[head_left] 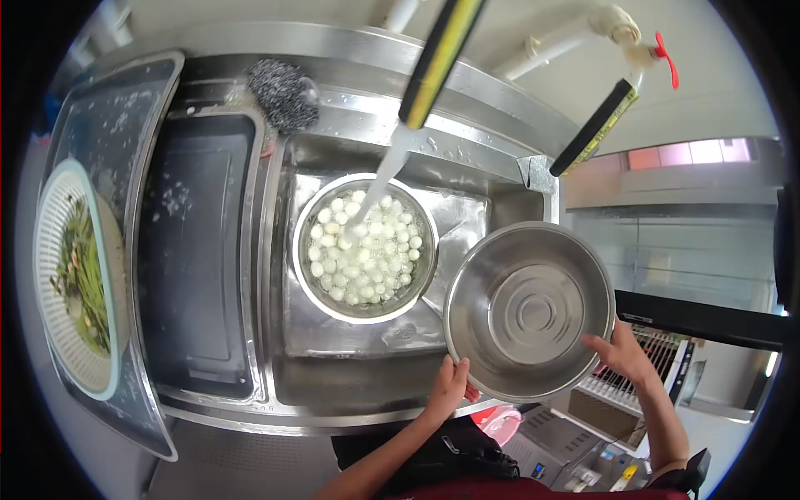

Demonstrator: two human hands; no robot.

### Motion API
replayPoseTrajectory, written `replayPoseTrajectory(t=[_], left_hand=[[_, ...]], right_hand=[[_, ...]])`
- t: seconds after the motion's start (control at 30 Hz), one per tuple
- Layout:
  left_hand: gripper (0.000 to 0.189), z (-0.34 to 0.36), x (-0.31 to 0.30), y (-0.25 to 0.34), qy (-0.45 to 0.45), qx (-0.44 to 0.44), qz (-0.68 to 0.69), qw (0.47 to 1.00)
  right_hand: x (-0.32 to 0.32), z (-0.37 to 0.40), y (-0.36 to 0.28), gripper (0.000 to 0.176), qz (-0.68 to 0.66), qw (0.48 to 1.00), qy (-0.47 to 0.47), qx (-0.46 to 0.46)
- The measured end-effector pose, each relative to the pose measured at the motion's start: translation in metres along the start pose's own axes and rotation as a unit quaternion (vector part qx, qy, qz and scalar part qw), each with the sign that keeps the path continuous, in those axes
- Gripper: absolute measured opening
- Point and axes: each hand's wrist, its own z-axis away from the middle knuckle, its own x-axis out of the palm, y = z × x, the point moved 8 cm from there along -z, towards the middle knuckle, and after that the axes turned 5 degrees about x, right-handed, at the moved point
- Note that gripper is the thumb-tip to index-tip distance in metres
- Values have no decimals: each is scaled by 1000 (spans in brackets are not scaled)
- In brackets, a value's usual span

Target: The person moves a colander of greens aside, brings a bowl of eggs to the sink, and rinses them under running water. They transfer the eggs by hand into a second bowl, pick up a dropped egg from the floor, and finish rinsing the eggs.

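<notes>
Both of my hands hold an empty metal basin (pixel 533 310) by its rim, over the right side of the sink (pixel 375 385). My left hand (pixel 450 387) grips the near left of the rim, thumb inside. On the right of the rim, my right hand (pixel 621 354) is closed with its thumb over the edge. Another metal bowl (pixel 427 287) stands in the sink, filled with water and many small white round pieces (pixel 358 258). Water (pixel 387 171) runs into it from a hose-like spout wrapped in black and yellow (pixel 433 71).
A dark tray (pixel 200 275) lies left of the sink. Farther left, a white and blue colander (pixel 115 317) with green vegetables rests on another tray (pixel 112 108). A steel scouring pad (pixel 279 93) sits at the back. A red-handled tap (pixel 665 58) is on the wall.
</notes>
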Motion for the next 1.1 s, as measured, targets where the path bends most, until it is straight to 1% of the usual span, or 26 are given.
replayPoseTrajectory(t=[0.03, 0.07, 0.1, 0.17, 0.23, 0.3, 0.33, 0.4, 0.43, 0.47, 0.5, 0.57, 0.6, 0.63, 0.67, 0.7, 0.73, 0.77, 0.83, 0.9, 0.93, 0.97, 1.0, 1.03, 1.07, 1.1], left_hand=[[23, -1, -1, 10, 8, 35, -23, 999], [22, 0, -3, 17, 8, 39, -46, 998], [22, 0, -12, 24, 15, 40, -58, 997], [18, 9, -46, 73, 118, 171, -220, 953], [13, 27, -73, 128, 221, 236, -171, 931], [19, 35, -88, 172, 267, 289, -34, 919], [19, 40, -100, 186, 274, 294, -55, 914], [36, 29, -112, 154, 185, -2, 95, 978], [36, 34, -113, 158, 194, 8, 84, 977], [40, 36, -109, 162, 190, 27, 24, 981], [43, 39, -107, 163, 187, 45, -36, 981], [42, 45, -108, 158, 216, 89, -46, 971], [42, 49, -104, 160, 254, 131, -56, 957], [42, 55, -100, 162, 289, 167, -64, 940], [42, 57, -93, 155, 290, 154, -50, 943], [42, 60, -87, 144, 291, 139, -34, 946], [45, 62, -93, 123, 299, 108, -2, 948], [45, 60, -80, 121, 298, 108, -5, 948], [45, 69, -56, 117, 318, 95, -8, 943], [44, 65, -74, 120, 316, 109, -5, 943], [43, 69, -84, 134, 311, 138, -59, 939], [43, 76, -90, 147, 307, 163, -112, 931], [45, 86, -86, 160, 315, 195, -98, 923], [46, 97, -92, 159, 349, 177, -116, 913], [47, 101, -92, 149, 349, 176, -117, 913], [47, 101, -89, 138, 348, 173, -117, 914]], right_hand=[[5, -5, 17, 44, -171, 985, 15, 20], [16, -13, 41, 42, -261, 962, 3, 78], [27, -20, 47, 42, -272, 960, -5, 73], [58, -36, 51, 41, -374, 923, -22, 85], [102, -65, 36, 41, -455, 888, -29, 65], [130, -91, -13, 45, -542, 833, -98, -60], [130, -95, -35, 46, -525, 839, -108, -90], [119, -109, -69, 50, -481, 849, -112, -187], [111, -118, -81, 51, -451, 850, -100, -253], [93, -120, -83, 44, -337, 900, -7, -275], [84, -117, -93, 44, -346, 893, -8, -286], [41, -95, -102, 32, -249, 873, 267, -322], [57, -106, -115, 18, -355, 880, 128, -289], [77, -114, -139, 18, -389, 861, 49, -324], [101, -135, -164, 23, -345, 881, -18, -322], [118, -162, -191, 27, -259, 908, 6, -330], [106, -173, -214, 28, -355, 864, 101, -342], [143, -209, -250, 28, -507, 799, -133, -294], [162, -149, -294, 28, -568, 707, -297, -299], [242, -94, -301, 34, -386, 710, -468, -358], [262, -90, -293, 32, -268, 736, -358, -508], [277, -86, -278, 31, -138, 727, -234, -631], [260, -113, -251, 28, -86, 847, -277, -446], [228, -137, -218, 26, -30, 922, -304, -238], [193, -158, -238, 24, -81, 930, -117, -340], [162, -165, -247, 23, -125, 895, 76, -422]])
